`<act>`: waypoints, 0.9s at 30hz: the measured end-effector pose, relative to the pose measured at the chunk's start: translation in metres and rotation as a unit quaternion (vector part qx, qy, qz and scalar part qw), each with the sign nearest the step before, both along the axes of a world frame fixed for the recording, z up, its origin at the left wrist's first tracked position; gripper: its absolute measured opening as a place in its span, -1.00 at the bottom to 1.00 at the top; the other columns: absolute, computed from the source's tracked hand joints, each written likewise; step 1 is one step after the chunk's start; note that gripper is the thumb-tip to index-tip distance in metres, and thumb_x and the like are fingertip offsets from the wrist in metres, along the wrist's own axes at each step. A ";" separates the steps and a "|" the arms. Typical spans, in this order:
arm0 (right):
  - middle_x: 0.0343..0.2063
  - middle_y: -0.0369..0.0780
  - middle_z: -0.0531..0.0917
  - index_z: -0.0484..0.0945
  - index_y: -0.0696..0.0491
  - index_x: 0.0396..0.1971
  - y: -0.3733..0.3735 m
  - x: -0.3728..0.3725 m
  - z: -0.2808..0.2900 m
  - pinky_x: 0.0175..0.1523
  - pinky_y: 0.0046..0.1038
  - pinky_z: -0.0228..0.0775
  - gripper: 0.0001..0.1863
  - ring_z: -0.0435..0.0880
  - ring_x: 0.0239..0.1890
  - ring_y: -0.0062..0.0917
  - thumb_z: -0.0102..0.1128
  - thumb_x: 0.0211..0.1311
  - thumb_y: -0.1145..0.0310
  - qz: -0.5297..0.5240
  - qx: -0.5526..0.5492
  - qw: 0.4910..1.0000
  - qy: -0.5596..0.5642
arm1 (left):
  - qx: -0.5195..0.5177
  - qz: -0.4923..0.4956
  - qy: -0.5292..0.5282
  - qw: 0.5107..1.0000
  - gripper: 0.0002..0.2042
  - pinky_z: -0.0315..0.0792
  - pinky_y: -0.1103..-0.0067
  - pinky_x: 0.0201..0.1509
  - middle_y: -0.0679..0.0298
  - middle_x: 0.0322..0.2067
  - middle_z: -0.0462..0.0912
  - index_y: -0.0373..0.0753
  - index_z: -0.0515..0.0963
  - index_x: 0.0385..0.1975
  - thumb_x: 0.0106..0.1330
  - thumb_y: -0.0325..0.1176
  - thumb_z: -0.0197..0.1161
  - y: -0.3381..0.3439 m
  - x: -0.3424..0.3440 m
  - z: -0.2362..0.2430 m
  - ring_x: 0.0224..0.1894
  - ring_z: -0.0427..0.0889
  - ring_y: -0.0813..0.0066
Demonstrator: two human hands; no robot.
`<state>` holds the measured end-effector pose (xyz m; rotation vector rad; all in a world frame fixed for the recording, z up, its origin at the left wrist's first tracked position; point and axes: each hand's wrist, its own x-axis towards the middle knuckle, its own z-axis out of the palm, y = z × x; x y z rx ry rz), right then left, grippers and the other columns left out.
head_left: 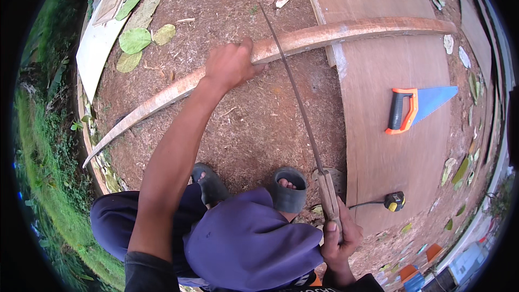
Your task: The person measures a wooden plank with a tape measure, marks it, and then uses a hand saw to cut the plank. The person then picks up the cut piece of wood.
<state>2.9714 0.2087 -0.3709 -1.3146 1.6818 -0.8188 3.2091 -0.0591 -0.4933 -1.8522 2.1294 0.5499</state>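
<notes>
A long wooden plank [330, 33], bowed by the lens, spans the view from the lower left to the upper right. My left hand [230, 65] is closed over its middle, thumb on the near side. In my right hand [340, 235], at the lower right, is a handsaw [299, 94] gripped by its wooden handle. Its dark blade shows nearly edge-on, slanting up and left across the plank just right of my left hand. Whether the teeth touch the wood cannot be made out.
A plywood sheet [397, 167] lies under the plank's right part. On it are a blue-bladed saw [423, 108] with an orange and black handle and a tape measure [394, 201]. A white board [100, 48] and leaves [134, 40] lie at upper left. My sandalled feet [290, 190] are below.
</notes>
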 end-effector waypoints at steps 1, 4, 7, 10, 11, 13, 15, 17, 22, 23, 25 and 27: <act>-0.21 0.07 0.77 0.49 0.39 0.19 0.001 -0.001 0.009 -0.20 -0.46 0.61 -0.50 0.83 -0.27 -0.35 0.13 0.41 0.31 -0.003 0.009 1.000 -0.006 | 0.001 0.001 0.014 1.000 -0.36 0.59 0.30 -0.35 0.18 -0.65 0.62 -0.31 0.53 -0.05 0.22 0.20 0.41 0.001 0.001 -0.001 -0.51 0.70 0.29; -0.29 0.04 0.77 0.54 0.31 0.17 -0.053 0.027 -0.009 -0.27 -0.44 0.59 -0.54 0.82 -0.35 -0.38 0.15 0.39 0.33 -0.017 -0.007 1.000 0.022 | -0.001 -0.002 0.024 1.000 -0.38 0.55 0.34 -0.44 0.22 -0.67 0.58 -0.32 0.54 -0.01 0.26 0.17 0.39 0.003 0.004 -0.002 -0.56 0.64 0.38; -0.37 0.02 0.75 0.55 0.25 0.19 -0.098 0.047 -0.038 -0.32 -0.42 0.57 -0.55 0.81 -0.40 -0.41 0.16 0.38 0.34 -0.012 -0.037 0.999 0.020 | -0.026 -0.015 0.016 0.999 -0.37 0.51 0.43 -0.52 0.26 -0.68 0.56 -0.34 0.56 0.06 0.28 0.15 0.39 0.003 0.005 -0.001 -0.58 0.60 0.47; -0.39 0.02 0.75 0.54 0.25 0.19 -0.059 0.026 -0.023 -0.30 -0.41 0.58 -0.54 0.81 -0.38 -0.41 0.16 0.39 0.33 -0.013 0.018 1.000 0.011 | 0.020 -0.009 0.014 1.000 -0.39 0.48 0.42 -0.54 0.27 -0.69 0.54 -0.33 0.58 0.03 0.28 0.15 0.39 -0.003 0.005 -0.002 -0.59 0.56 0.48; -0.39 0.02 0.75 0.54 0.26 0.19 -0.032 0.011 -0.015 -0.29 -0.40 0.58 -0.54 0.81 -0.37 -0.41 0.16 0.39 0.33 -0.003 0.008 1.000 0.021 | 0.018 -0.008 0.019 1.000 -0.40 0.47 0.42 -0.55 0.27 -0.69 0.54 -0.33 0.58 0.01 0.28 0.15 0.39 -0.004 0.005 -0.003 -0.60 0.54 0.48; -0.46 -0.03 0.74 0.54 0.27 0.19 -0.020 0.002 -0.016 -0.31 -0.40 0.57 -0.55 0.79 -0.42 -0.43 0.16 0.40 0.34 0.018 -0.064 0.997 0.030 | 0.018 0.001 0.021 1.000 -0.41 0.49 0.39 -0.52 0.26 -0.68 0.55 -0.31 0.57 -0.01 0.27 0.15 0.39 -0.004 0.005 -0.004 -0.58 0.57 0.45; -0.54 -0.10 0.71 0.54 0.28 0.19 -0.029 0.010 -0.016 -0.35 -0.41 0.56 -0.55 0.77 -0.48 -0.46 0.16 0.40 0.35 0.004 -0.055 0.998 0.008 | 0.042 0.003 0.025 0.999 -0.41 0.56 0.34 -0.44 0.24 -0.66 0.59 -0.30 0.53 -0.03 0.27 0.15 0.39 -0.003 0.005 -0.005 -0.53 0.64 0.39; -0.61 -0.18 0.66 0.54 0.28 0.18 -0.069 0.031 -0.029 -0.39 -0.42 0.53 -0.56 0.73 -0.54 -0.50 0.16 0.40 0.37 -0.031 0.013 0.999 -0.011 | 0.028 0.008 0.022 0.999 -0.41 0.59 0.34 -0.39 0.23 -0.64 0.61 -0.31 0.53 -0.02 0.28 0.15 0.38 -0.002 0.005 -0.006 -0.50 0.67 0.38; -0.56 -0.17 0.70 0.53 0.29 0.19 -0.076 0.033 -0.056 -0.35 -0.47 0.56 -0.56 0.77 -0.47 -0.46 0.14 0.41 0.38 0.012 -0.064 0.998 0.014 | -0.004 -0.014 0.020 1.000 -0.41 0.45 0.44 -0.50 0.30 -0.67 0.50 -0.28 0.57 0.02 0.28 0.16 0.37 -0.001 0.004 -0.002 -0.55 0.52 0.49; -0.53 -0.16 0.72 0.52 0.30 0.20 -0.056 0.024 -0.051 -0.32 -0.48 0.58 -0.56 0.79 -0.43 -0.45 0.13 0.41 0.38 0.015 -0.087 0.996 0.024 | 0.023 0.002 0.018 1.000 -0.40 0.54 0.37 -0.38 0.22 -0.63 0.58 -0.30 0.55 0.01 0.27 0.15 0.38 -0.003 0.004 -0.001 -0.49 0.63 0.38; -0.44 -0.13 0.76 0.51 0.33 0.20 -0.001 0.001 -0.038 -0.23 -0.51 0.61 -0.56 0.83 -0.32 -0.41 0.10 0.42 0.41 0.026 -0.100 0.994 0.036 | 0.058 0.028 0.022 0.998 -0.39 0.63 0.31 -0.26 0.14 -0.58 0.67 -0.32 0.53 0.01 0.26 0.14 0.39 -0.003 0.001 0.002 -0.42 0.74 0.25; -0.42 -0.11 0.77 0.51 0.34 0.19 -0.005 0.002 -0.031 -0.20 -0.51 0.61 -0.56 0.83 -0.28 -0.41 0.09 0.42 0.41 0.019 -0.073 0.997 0.026 | 0.050 0.041 0.027 0.998 -0.39 0.63 0.31 -0.25 0.11 -0.57 0.69 -0.32 0.53 0.01 0.25 0.14 0.40 -0.001 -0.001 0.005 -0.42 0.75 0.22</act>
